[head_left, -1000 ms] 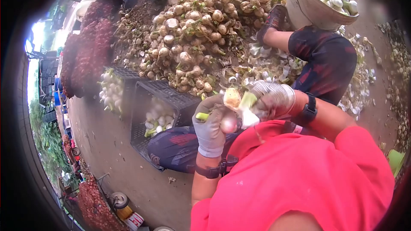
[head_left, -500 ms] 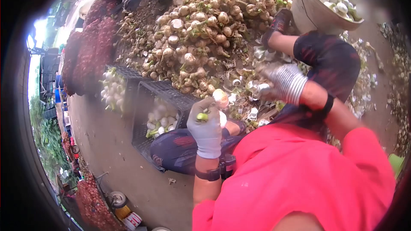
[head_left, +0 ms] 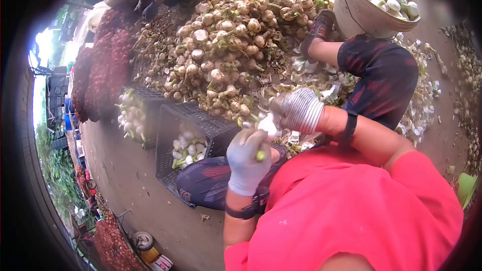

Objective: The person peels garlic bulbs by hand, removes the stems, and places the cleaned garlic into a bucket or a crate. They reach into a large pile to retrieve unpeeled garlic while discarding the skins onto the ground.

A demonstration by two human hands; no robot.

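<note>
Two gloved hands meet over the person's lap: the left hand (head_left: 247,160) is wrapped around a green stalk, steadying the white bulb (head_left: 267,124) at its top, while the right hand (head_left: 297,110) closes on the bulb, apparently pinching at its skin. A black crate (head_left: 173,120) of cleaned bulbs sits just beside the knee, below the heaped pile (head_left: 236,35).

Bare dirt ground (head_left: 130,180), outdoor daylight
</note>
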